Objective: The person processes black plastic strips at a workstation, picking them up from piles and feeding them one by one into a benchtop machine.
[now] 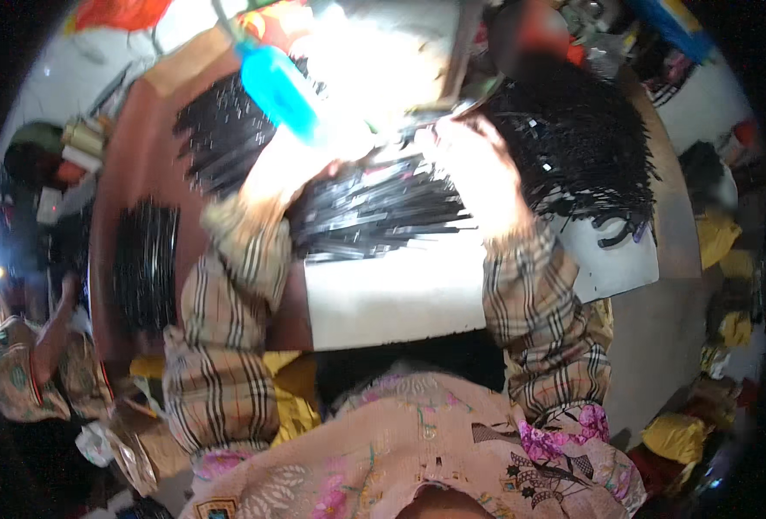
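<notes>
Strong light washes out the far middle of the table. My left hand [292,169] reaches into the glare at the left of a pile of thin, shiny black strips [374,208]. A bright blue bottle-shaped thing [279,91] shows just beyond it; whether that hand touches it is unclear, and its fingers are lost in the light. At the pile's far right, my right hand [480,169] has its fingers drawn together. A thin dark piece [465,108] lies at those fingertips, too blurred to name. A white sheet [396,294] lies under the near side of the pile.
More black strips [227,130] lie at the far left, with a neat bundle [147,264] nearer. A large heap of black strips [573,138] covers the right, beside a second white sheet [621,259]. Another person's arm [54,333] shows beyond the left table edge.
</notes>
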Motion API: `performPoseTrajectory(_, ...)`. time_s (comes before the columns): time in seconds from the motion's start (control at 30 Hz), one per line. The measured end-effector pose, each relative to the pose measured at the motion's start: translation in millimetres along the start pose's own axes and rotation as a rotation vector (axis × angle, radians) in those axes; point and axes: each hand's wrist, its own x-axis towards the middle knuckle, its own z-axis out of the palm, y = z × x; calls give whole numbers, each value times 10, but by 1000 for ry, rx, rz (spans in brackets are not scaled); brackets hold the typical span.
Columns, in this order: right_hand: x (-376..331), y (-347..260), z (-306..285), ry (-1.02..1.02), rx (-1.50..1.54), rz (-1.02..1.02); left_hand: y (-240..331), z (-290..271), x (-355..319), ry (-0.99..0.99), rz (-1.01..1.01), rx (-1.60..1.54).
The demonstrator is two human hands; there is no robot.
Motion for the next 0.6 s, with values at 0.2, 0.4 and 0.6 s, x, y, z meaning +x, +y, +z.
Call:
performPoseTrajectory(0.2,-536,-571,123,4,178,281,282,429,-490,485,-115,-498)
performPoseTrajectory(0.4,-938,-835,124,-112,-659,-367,186,730,-675,538,-207,-1009)
performPoseTrajectory(0.6,-1763,-1940,71,77,-568,-660,500,1082,-650,525,-133,-995)
